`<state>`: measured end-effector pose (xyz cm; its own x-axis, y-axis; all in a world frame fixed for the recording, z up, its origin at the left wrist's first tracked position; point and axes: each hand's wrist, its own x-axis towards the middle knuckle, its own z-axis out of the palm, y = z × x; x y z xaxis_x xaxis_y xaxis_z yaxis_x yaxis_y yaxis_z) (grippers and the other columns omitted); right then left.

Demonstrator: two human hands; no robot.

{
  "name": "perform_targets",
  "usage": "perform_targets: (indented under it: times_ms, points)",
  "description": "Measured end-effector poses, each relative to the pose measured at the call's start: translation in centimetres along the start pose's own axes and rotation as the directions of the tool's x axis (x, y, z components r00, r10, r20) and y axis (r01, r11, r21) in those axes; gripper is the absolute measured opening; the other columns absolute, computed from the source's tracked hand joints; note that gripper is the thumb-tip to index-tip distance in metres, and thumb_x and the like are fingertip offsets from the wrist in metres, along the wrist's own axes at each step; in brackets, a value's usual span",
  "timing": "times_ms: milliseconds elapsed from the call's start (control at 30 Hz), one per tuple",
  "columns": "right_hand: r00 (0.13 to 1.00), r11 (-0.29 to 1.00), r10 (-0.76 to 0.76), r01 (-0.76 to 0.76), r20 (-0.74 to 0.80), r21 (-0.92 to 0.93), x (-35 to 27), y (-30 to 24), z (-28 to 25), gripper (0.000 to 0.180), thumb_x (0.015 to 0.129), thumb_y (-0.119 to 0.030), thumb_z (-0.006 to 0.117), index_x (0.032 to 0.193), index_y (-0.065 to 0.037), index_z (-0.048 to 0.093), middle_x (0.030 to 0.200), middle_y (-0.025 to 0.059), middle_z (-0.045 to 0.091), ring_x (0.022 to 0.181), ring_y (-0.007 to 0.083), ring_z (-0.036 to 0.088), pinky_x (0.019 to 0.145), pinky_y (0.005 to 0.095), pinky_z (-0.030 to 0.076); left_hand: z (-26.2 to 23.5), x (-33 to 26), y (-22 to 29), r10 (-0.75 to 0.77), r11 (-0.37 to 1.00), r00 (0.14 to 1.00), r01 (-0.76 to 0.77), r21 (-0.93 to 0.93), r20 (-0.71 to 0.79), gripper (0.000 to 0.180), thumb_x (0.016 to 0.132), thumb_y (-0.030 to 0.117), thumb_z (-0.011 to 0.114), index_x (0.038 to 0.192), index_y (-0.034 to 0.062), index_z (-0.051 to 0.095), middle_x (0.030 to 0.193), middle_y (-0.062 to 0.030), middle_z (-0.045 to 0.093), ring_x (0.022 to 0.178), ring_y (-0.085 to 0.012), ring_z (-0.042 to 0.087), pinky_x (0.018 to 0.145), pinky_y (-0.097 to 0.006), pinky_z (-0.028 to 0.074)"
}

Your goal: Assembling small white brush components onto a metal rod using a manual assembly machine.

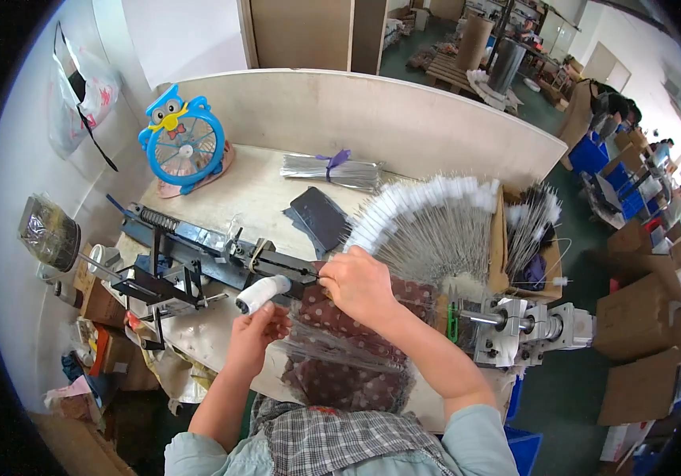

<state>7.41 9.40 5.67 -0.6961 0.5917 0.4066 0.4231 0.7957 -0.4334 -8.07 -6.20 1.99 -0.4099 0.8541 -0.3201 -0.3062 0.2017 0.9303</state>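
The table (261,190) is spanned by a long dark metal jig (198,246), behind which a fan of white-tipped wire stems (428,218) is spread. At the jig's near end a wire is pinched by the right hand (360,285). Just in front of the jig, a white fluffy roll (263,292) is gripped in the closed fingers of the left hand (255,329).

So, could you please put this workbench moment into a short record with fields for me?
left hand: holds a white fluffy brush head
right hand: fingertips at the black metal jig
beside right hand: fanned row of white-tipped wire stems
under hands: dotted brown cloth
back of table: blue owl-shaped fan, tied bundle of wires
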Motion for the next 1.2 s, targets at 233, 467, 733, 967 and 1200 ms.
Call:
perform_targets:
  times_ms: [233,467,733,967,1200]
  points:
    - [0.998,0.997,0.005,0.0,0.063,-0.076,0.5,-0.7,0.1,0.009,0.073,-0.018,0.065,0.072,-0.01,0.068,0.073,0.0021,0.062,0.074,0.0232,0.056,0.066,0.035,0.048,4.0,2.2,-0.2,-0.207,0.92,0.956,0.263,-0.29,0.21,0.039,0.086,0.043,0.059,0.096,0.006,0.064,0.074,-0.0063,0.063,0.055,-0.0147,0.055,0.052,-0.03,0.045]
    - [0.999,0.999,0.023,-0.021,0.031,-0.045,0.0,-0.6,-0.9,0.008,0.075,-0.017,0.066,0.076,-0.009,0.068,0.075,0.0031,0.064,0.078,0.0233,0.057,0.068,0.0344,0.048,3.5,3.6,0.3,-0.021,0.676,0.995,-0.059,0.734,0.1,0.049,0.074,0.043,0.071,0.069,-0.0051,0.067,0.061,-0.0117,0.062,0.057,-0.0123,0.058,0.056,-0.029,0.045]
    - [0.982,1.0,-0.003,0.0,-0.19,-0.013,-6.1,-0.1,-3.5,0.012,0.076,-0.011,0.068,0.088,-0.008,0.067,0.078,0.0044,0.064,0.073,0.0225,0.061,0.062,0.0318,0.049,6.1,2.5,-3.5,-0.097,0.935,0.979,0.151,-0.321,0.177,0.019,0.085,0.021,0.056,0.087,0.002,0.058,0.085,-0.0072,0.063,0.077,-0.0164,0.061,0.069,-0.031,0.048]
    - [0.988,0.999,0.04,-0.034,-0.148,0.038,-5.8,2.0,2.9,0.011,0.081,-0.015,0.063,0.088,-0.008,0.061,0.082,0.0068,0.057,0.074,0.0241,0.062,0.06,0.0324,0.051,5.2,3.7,-3.7,0.144,0.819,0.979,-0.199,0.539,0.143,0.015,0.069,0.01,0.066,0.073,0.001,0.054,0.068,-0.0069,0.058,0.064,-0.0131,0.055,0.059,-0.031,0.046]
    - [0.991,0.996,0.069,-0.075,0.118,0.041,-6.8,2.3,1.5,0.017,0.078,-0.023,0.067,0.083,-0.007,0.062,0.082,0.007,0.058,0.071,0.026,0.062,0.061,0.0361,0.05,-2.5,3.1,-3.1,-0.015,0.999,0.992,0.019,0.029,-0.125,0.03,0.087,0.023,0.064,0.105,0.0036,0.05,0.092,-0.0075,0.06,0.078,-0.0154,0.062,0.068,-0.029,0.051]
